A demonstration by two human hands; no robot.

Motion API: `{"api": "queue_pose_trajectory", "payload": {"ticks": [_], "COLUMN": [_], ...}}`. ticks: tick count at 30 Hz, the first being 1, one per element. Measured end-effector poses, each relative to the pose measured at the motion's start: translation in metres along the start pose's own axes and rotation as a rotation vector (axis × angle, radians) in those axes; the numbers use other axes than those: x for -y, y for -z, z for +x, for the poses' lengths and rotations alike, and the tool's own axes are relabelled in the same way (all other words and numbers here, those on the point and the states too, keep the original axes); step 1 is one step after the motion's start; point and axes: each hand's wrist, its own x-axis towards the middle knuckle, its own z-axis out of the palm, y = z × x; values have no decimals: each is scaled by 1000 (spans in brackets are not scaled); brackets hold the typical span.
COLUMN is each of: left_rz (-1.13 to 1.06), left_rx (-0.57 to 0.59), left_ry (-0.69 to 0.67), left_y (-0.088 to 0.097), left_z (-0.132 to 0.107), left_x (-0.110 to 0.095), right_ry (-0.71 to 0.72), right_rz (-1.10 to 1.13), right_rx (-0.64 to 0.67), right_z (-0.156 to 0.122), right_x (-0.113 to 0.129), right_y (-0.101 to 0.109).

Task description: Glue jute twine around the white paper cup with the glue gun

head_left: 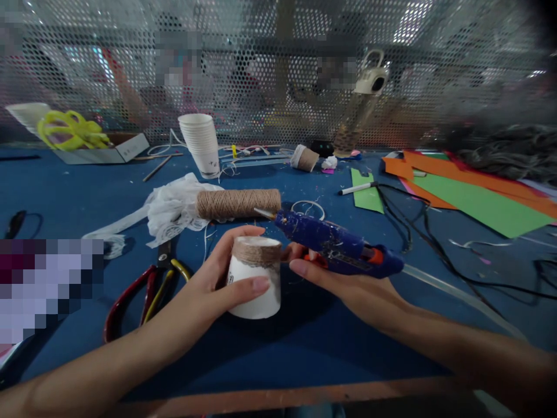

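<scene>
My left hand point(230, 278) is wrapped round a white paper cup point(256, 293) that stands upside down over the blue table. Brown twine is wound in a band round the cup's upper part. In my right hand point(322, 276) is a blue glue gun point(335, 241), its metal nozzle pointing left above the cup. A clear glue stick point(456, 296) sticks out of the gun's back end. Just behind the cup lies a spool of brown twine point(239, 203). Bunched white lace point(174, 206) rests against the spool's left end. Scissors point(152, 290) with red and yellow handles lie left of my left hand.
A stack of paper cups point(200, 142) and a small twine-wrapped cup point(304, 158) are farther back. Yellow-handled scissors point(73, 130) lie in a box point(126, 150). At right are coloured sheets point(474, 194), black cables point(429, 232) and a bottle point(359, 110) before a perforated metal screen point(270, 75).
</scene>
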Motion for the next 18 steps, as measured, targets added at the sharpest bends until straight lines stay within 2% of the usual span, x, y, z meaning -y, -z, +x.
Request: {"api": "queue_pose_trajectory", "payload": {"ticks": [7,18], "left_rz": [-10,-23], "left_rx": [1,41], "left_ry": [-2,-56], "left_y": [0,2], "left_z": [-1,-2], "left_x": [1,7], "right_ry": [28,20], "right_rz": [-3,-109], "right_rx": [28,-16], "right_z": [1,-3], "right_x": [-4,-3], "right_y": [-1,-1]}}
